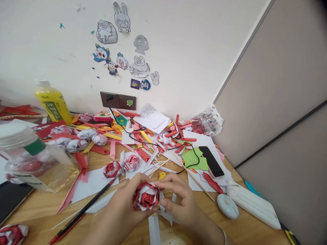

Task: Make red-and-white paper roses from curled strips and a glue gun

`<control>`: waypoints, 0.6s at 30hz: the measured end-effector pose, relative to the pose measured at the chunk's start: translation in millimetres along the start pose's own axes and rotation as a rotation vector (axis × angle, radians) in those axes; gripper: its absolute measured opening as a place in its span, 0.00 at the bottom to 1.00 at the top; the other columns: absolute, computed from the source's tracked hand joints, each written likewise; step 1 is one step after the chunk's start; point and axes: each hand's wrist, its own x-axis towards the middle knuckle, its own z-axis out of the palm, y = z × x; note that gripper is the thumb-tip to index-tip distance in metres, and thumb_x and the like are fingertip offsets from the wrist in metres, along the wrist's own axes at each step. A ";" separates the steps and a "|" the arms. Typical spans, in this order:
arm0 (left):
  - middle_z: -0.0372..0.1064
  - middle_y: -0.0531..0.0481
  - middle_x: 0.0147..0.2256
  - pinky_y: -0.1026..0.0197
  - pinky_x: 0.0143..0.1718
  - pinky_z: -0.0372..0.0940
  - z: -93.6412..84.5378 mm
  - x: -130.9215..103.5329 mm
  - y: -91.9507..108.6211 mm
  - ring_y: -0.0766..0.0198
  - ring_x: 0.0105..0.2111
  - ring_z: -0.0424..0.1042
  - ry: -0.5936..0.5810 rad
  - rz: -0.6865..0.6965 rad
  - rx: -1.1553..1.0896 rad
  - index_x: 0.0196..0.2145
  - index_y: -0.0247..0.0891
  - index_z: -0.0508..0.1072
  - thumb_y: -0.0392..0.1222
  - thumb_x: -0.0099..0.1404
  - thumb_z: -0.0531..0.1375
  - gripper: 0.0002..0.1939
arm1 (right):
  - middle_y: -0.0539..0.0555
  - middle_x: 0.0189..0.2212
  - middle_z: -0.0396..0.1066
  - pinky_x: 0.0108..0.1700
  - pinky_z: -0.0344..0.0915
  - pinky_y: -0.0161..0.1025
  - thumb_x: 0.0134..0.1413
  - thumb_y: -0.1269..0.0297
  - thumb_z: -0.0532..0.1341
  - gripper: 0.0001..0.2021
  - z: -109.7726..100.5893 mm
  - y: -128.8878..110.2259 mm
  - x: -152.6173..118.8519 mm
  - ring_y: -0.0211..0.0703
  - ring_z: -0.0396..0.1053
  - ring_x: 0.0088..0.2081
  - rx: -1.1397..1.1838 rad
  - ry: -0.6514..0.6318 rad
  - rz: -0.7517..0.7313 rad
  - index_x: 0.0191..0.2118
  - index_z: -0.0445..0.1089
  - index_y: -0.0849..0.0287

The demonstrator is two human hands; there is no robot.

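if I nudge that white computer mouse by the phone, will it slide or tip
The white mouse looks low, domed and smooth, resting on the bare wooden desk, so it would probably slide rather than tip. It likely feels light for its size.

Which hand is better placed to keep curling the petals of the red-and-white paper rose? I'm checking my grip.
Probably the right hand: its fingertips pinch the upper edge of the red-and-white paper rose, while the left hand cradles it from below and steadies it.

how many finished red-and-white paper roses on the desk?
At least 4: one red-and-white folded paper rose held between left hand and right hand, two side by side behind, one at the bottom-left edge. Others may hide among scraps.
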 end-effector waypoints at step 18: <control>0.70 0.52 0.33 0.62 0.31 0.65 3.6 -3.0 12.1 0.61 0.32 0.71 -0.090 0.096 -0.123 0.38 0.43 0.65 0.41 0.57 0.58 0.09 | 0.50 0.36 0.66 0.44 0.64 0.39 0.49 0.58 0.69 0.08 4.6 3.4 3.9 0.40 0.67 0.40 0.406 0.070 0.157 0.38 0.77 0.45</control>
